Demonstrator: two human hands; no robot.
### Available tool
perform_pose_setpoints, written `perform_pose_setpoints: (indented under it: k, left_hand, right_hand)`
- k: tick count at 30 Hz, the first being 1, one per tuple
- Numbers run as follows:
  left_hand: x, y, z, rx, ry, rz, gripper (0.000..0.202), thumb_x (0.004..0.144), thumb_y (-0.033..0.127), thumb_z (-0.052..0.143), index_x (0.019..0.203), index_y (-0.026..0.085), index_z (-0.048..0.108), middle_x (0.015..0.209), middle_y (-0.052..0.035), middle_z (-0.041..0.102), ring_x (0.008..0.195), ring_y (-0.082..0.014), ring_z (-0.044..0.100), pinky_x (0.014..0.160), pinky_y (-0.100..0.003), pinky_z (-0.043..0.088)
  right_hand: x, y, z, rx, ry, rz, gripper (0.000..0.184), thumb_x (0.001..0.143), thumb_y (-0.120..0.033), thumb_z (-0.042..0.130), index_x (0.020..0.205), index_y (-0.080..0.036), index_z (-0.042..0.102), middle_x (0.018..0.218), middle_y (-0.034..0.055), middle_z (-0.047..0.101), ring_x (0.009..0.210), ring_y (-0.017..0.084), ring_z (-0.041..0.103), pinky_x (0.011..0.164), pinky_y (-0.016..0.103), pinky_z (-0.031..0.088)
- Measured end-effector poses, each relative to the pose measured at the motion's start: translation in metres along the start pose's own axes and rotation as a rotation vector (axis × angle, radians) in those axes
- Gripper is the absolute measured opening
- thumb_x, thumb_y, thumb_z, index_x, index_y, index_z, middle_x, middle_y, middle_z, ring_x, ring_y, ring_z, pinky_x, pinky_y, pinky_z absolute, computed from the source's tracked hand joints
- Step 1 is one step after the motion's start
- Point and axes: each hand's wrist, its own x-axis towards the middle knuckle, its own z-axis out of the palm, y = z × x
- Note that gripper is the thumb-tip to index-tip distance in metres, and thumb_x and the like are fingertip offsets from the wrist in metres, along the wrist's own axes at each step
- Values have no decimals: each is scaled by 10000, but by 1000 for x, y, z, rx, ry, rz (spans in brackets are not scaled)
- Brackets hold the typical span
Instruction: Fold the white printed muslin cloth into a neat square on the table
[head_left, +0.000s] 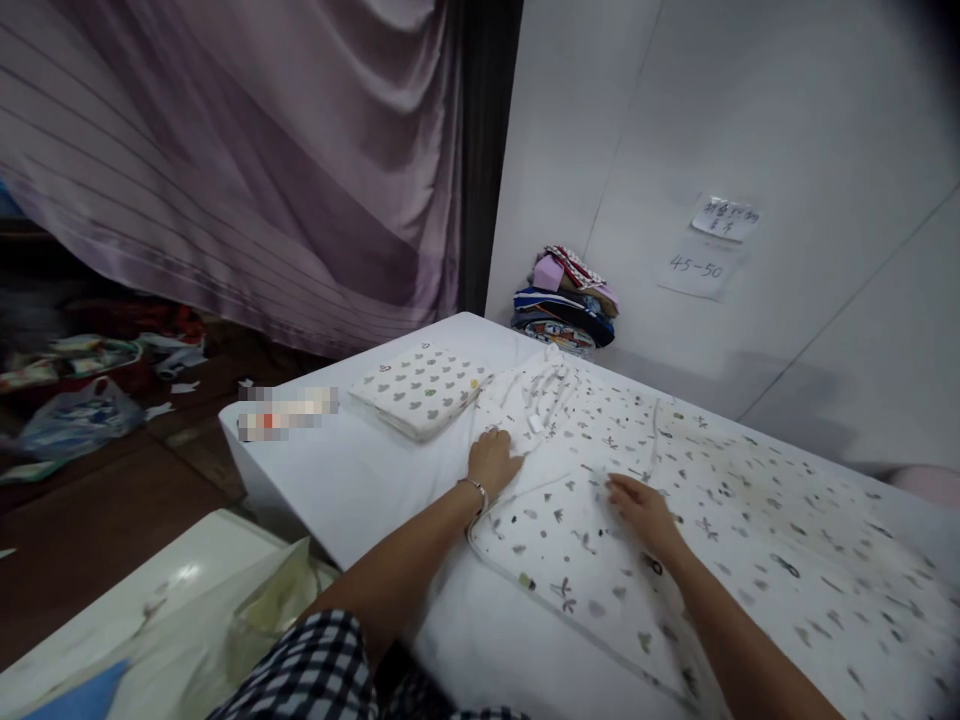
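A white baby garment with small dark prints lies spread over the white table. My left hand, a bracelet at its wrist, rests flat near the garment's ties and edge, fingers stretched out. My right hand lies flat on the garment's printed cloth, fingers apart. Neither hand holds anything. To the left of the hands sits a folded white cloth printed with hearts.
A pile of folded coloured clothes leans on the white wall at the table's far edge. Paper notes hang on that wall. A purple curtain hangs at left. Bags and clutter lie on the floor.
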Motion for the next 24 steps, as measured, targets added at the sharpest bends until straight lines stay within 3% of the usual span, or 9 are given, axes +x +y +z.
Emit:
perform_pose_setpoints:
  k: [2,5,9,11,15,18,20,22,24]
  left_hand:
    - [0,3,0,17,2,21,274,784,315,540,1015,168,534,1083,-113,552,1028,-258,491,855,-360,374]
    - [-2,6,0,44,11,65,280,799,296,512,1051,174,515,1070,-119,556,1006,-267,499,841,-374,378]
    - [0,3,3,19,15,108,266,818,231,458,1073,168,502,998,-127,581,952,-265,530,803,-375,388]
    - [6,-4,4,-67,30,64,253,816,199,435,1055,176,518,908,-104,604,873,-245,560,763,-359,394]
    - [18,-24,3,-507,135,-143,184,777,178,436,900,187,573,749,-30,601,721,-176,556,672,-288,391]
    - [25,-38,-2,-977,179,-316,102,724,176,463,765,163,556,702,-3,579,664,-139,527,606,-241,389]
    - [26,-43,-7,-1231,166,-403,115,700,195,500,786,150,563,717,-6,590,654,-135,529,590,-235,401]
    - [25,-45,-15,-1341,188,-417,159,696,226,540,822,140,583,758,-22,613,675,-142,542,606,-243,417]
    - [21,-45,-25,-1272,271,-351,170,714,252,556,834,144,607,780,-28,624,694,-148,544,631,-254,422]
  right_hand:
    - [17,-30,29,-16,-75,2,429,810,-421,449,1136,-181,589,1034,76,654,837,210,621,770,344,468]
    - [37,-56,56,-200,-94,25,372,782,-319,502,1111,-168,587,964,70,652,834,201,588,730,306,417]
    - [50,-65,70,-235,-106,54,201,705,-267,571,868,-160,619,759,53,626,730,195,552,631,280,366]
    - [51,-66,73,-212,-101,52,100,705,-262,549,738,-174,582,686,24,596,677,178,536,598,269,359]
    - [45,-78,77,72,-61,79,196,747,-383,494,690,-195,491,565,-31,499,527,138,482,489,246,349]
    - [36,-101,81,405,-23,102,286,715,-475,542,770,-199,489,569,-49,487,430,113,439,409,237,324]
    - [31,-118,84,463,-2,58,342,701,-488,578,872,-201,504,643,-39,528,409,98,440,394,236,333]
    - [26,-135,88,452,8,-13,378,714,-474,589,971,-209,506,710,-29,546,412,91,459,401,239,357]
    - [23,-148,92,435,-10,-84,391,737,-448,583,1040,-217,493,722,-32,532,436,96,489,419,239,381]
